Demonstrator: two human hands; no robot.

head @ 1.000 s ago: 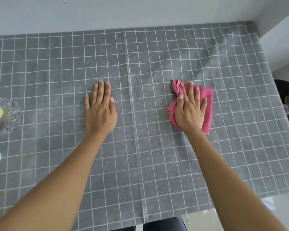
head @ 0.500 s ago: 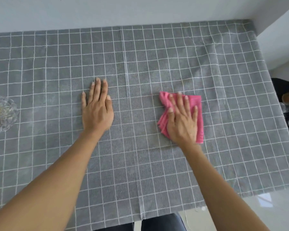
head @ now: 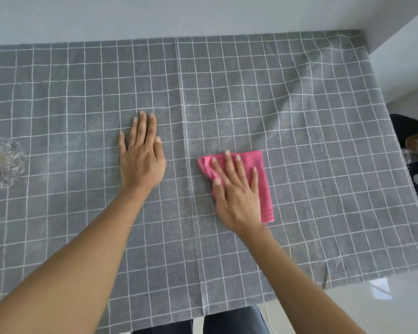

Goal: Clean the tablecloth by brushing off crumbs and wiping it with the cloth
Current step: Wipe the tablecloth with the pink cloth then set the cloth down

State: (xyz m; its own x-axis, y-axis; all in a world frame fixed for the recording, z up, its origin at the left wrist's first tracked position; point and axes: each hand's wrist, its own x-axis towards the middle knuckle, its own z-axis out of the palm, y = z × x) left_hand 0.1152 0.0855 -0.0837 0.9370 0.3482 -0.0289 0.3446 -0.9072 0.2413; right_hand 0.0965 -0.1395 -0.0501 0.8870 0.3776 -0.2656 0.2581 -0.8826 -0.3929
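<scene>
Since a second ago my right hand (head: 237, 196) has slid the pink cloth (head: 263, 179) toward me and to the left, closer to the centre fold of the tablecloth (head: 227, 97); my left hand (head: 140, 157) has stayed where it was.

Nearest me, both forearms reach out over the front edge of the desk. My right fingers (head: 228, 162) lie straight and spread, pressing flat on the cloth rather than gripping it. The cloth is folded into a rough rectangle whose long axis runs away from me; its right edge and far corner show beyond my palm. Just left of the fold, my left fingers (head: 143, 126) lie straight and close together, palm down, pinning the tablecloth.

I judge the wiping is under way, and the next stroke turns on this: the cloth sits under my right hand, right of the fold, with unwiped tablecloth stretching beyond it to the far edge.

A glass bowl (head: 3, 162) sits at the left edge.
</scene>
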